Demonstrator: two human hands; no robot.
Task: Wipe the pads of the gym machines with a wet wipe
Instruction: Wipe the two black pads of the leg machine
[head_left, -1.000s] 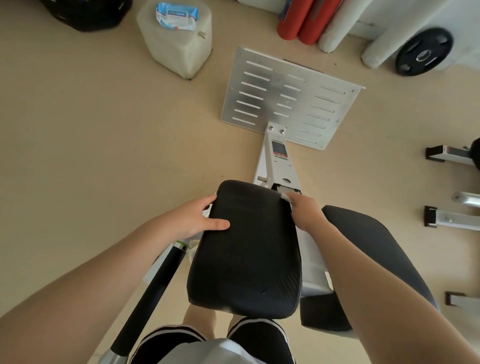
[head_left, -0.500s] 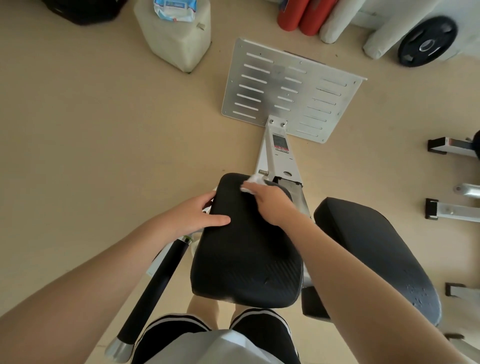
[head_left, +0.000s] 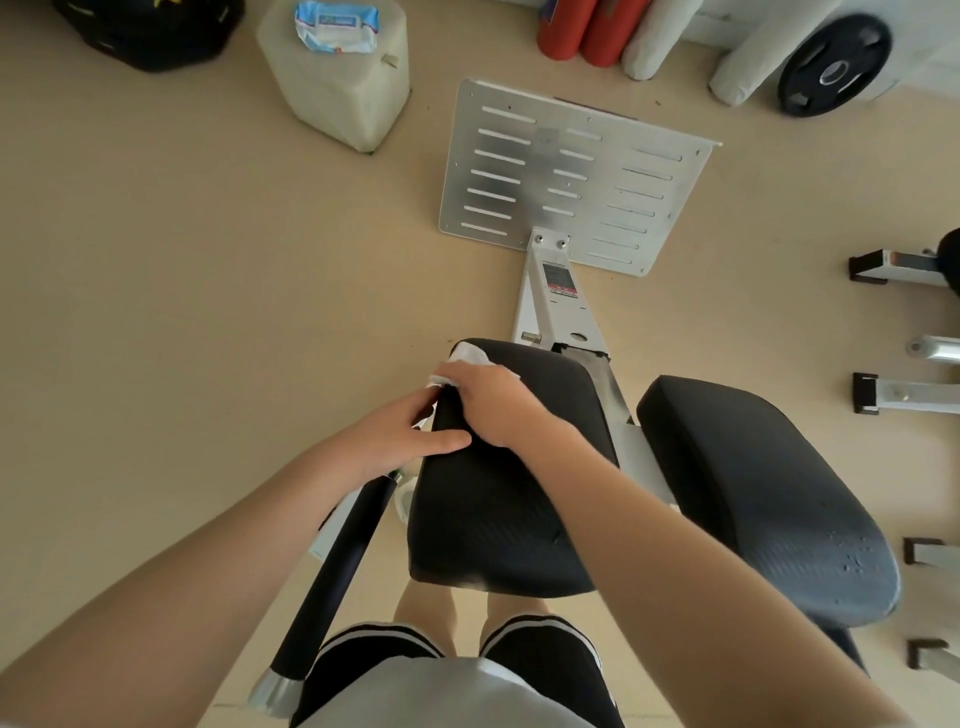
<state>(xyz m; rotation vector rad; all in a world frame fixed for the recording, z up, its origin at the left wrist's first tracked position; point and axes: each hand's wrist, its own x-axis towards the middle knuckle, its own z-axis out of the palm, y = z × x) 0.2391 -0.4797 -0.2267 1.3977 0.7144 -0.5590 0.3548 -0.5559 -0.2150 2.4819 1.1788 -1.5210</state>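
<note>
While the right hand (head_left: 493, 405) presses the white wet wipe (head_left: 467, 358) onto the far left corner of the black pad (head_left: 509, 483), most of that pad lies toward the person, its long axis running from the far edge near the machine's white frame (head_left: 550, 296) back to the near edge above the knees. The wipe is bunched under the curled fingers, with a bit poking out beyond them. The left hand (head_left: 400, 436) grasps the pad's left edge just beside the right hand, thumb lying on top. The next stroke probably has to come back along the pad's length. A second pad (head_left: 769, 493) sits to the right, nearer the right arm, apparently dotted with droplets.
</note>
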